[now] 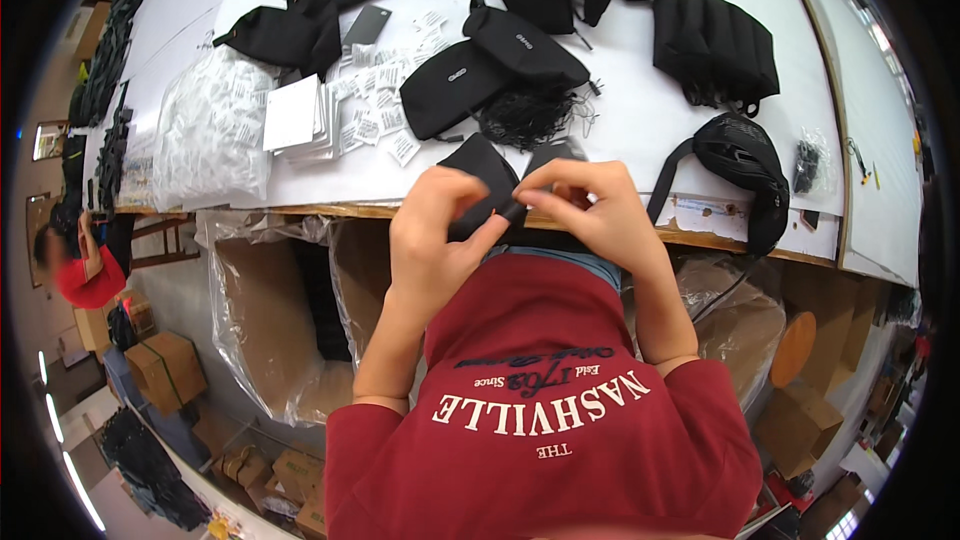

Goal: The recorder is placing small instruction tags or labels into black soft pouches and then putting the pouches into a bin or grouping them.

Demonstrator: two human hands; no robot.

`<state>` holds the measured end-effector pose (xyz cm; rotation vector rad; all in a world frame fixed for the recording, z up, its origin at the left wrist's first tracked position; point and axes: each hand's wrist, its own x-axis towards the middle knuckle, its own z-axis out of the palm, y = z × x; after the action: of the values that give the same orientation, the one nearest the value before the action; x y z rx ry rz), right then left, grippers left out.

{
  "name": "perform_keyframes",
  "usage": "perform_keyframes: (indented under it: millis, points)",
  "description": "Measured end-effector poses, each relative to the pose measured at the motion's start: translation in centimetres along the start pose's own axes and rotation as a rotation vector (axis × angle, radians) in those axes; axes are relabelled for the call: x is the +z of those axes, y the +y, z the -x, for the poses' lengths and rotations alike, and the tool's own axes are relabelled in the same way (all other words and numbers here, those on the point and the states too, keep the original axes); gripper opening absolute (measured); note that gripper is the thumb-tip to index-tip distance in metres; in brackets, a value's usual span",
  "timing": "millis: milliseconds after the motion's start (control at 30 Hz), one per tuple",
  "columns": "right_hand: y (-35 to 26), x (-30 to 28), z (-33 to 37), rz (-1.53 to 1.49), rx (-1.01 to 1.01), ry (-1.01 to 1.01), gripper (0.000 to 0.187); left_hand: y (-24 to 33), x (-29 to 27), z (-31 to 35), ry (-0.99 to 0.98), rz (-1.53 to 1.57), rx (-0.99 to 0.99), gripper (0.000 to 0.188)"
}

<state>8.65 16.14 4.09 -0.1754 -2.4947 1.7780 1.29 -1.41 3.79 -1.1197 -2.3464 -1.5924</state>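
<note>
At the table's near edge, my left hand (pixel 428 235) pinches a black fabric bag (pixel 478 162) by its lower side. My right hand (pixel 600 202), thumb and fingertips together, grips the same bag close to the left fingertips. Whatever small part lies between the fingertips is too small to make out. Just beyond the hands sit a tangle of black cords (pixel 528 118) and two flat black bags, one (pixel 455 90) partly under the other (pixel 530 48).
White printed labels (pixel 385 90) lie scattered beside a stack of white cards (pixel 292 115) and a clear plastic bag of labels (pixel 212 130). To the right are a ribbed black bag (pixel 715 48) and a strapped black bag (pixel 742 165) hanging over the edge. Plastic-lined boxes (pixel 270 310) stand below.
</note>
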Motion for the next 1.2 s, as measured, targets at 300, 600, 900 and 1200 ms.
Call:
perform_keyframes:
  millis: [300, 600, 900, 1200]
  points:
    - [-0.2, 2.8, 0.4, 0.056, -0.360, 0.039, 0.013, 2.5, -2.3, 2.0, 0.025, -0.020, -0.424, 0.014]
    - [-1.5, 1.8, 1.5, -0.452, 0.095, 0.045, 0.012, 2.2, -2.0, 1.5, 0.098, 0.124, -0.188, 0.013]
    - [-1.8, -0.2, 1.9, -0.842, 0.004, 0.062, 0.013, 4.5, -3.0, 0.2, 0.091, 0.659, -0.505, 0.008]
    - [-2.5, 0.1, 2.5, -0.895, 0.066, 0.050, 0.014, 5.2, -1.6, -0.8, -0.101, 0.404, -0.410, 0.009]
